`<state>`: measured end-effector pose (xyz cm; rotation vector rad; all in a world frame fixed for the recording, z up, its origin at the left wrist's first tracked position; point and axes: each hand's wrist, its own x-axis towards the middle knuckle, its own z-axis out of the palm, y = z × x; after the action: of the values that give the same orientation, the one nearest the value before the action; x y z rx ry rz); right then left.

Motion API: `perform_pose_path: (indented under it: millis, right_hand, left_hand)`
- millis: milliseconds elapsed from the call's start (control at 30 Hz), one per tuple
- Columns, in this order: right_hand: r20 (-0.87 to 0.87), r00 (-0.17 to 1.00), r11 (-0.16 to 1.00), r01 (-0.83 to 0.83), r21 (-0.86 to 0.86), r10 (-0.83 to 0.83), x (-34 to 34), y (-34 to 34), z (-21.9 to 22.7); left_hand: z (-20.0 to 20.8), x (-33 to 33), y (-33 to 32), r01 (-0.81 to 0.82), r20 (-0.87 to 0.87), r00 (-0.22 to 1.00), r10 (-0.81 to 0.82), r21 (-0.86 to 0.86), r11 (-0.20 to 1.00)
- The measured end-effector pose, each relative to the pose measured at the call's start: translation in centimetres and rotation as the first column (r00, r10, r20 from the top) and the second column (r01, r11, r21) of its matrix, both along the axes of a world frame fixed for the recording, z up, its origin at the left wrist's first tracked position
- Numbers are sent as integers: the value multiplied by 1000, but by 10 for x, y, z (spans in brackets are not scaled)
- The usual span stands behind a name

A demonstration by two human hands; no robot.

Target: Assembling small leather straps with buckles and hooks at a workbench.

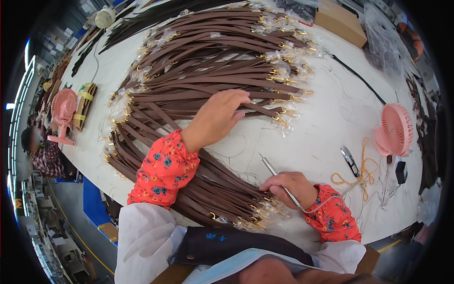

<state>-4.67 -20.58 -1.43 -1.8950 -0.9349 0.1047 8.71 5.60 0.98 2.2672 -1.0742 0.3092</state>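
Many brown straps [198, 61] with gold-coloured metal hooks [272, 78], partly wrapped in clear plastic, lie in layers on the white table. Over the middle of the pile reaches my left hand [215, 118], its thumb apart from the bent fingers; the fingertips are at a strap near the hooked ends. In my right hand [295, 187] is a slim metallic pen-like tool [270, 166], its thin tip pointing up and away and a cord trailing from its back end. That hand is beside the nearer bundle of straps [213, 189], below the left forearm.
Pink fans [396, 128] [63, 111] stand at the right and left. Thread snips [350, 161] and a knotted yellow cord [364, 175] lie right of my right hand. A cardboard box [340, 22] and black straps [146, 26] are at the far side. Another person [47, 156] sits at left.
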Motion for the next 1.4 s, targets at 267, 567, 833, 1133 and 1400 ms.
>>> perform_pose_path:
  millis: [267, 567, 833, 1133, 1400]
  right_hand:
    - [1, 1000, 999, -7, 47, 7, -2, -2, -1]
    - [86, 920, 915, 364, 174, -383, 7, -10, -4]
    - [-223, 882, 839, 465, 283, -414, 11, -12, -8]
    - [-522, 768, 730, 588, 348, -370, 14, -12, -4]
    - [-684, 703, 575, 648, 500, -197, 17, -15, -3]
  left_hand:
    - [-26, -6, -26, -63, 90, 995, 44, 222, 973]
    - [-37, -27, -31, 162, 196, 961, -195, 173, 971]
    - [-39, -36, -48, 201, -227, 949, -218, -93, 975]
    - [-33, -39, -49, 182, -384, 905, -184, -43, 982]
    - [-37, -42, -60, 134, -413, 899, -145, -54, 989]
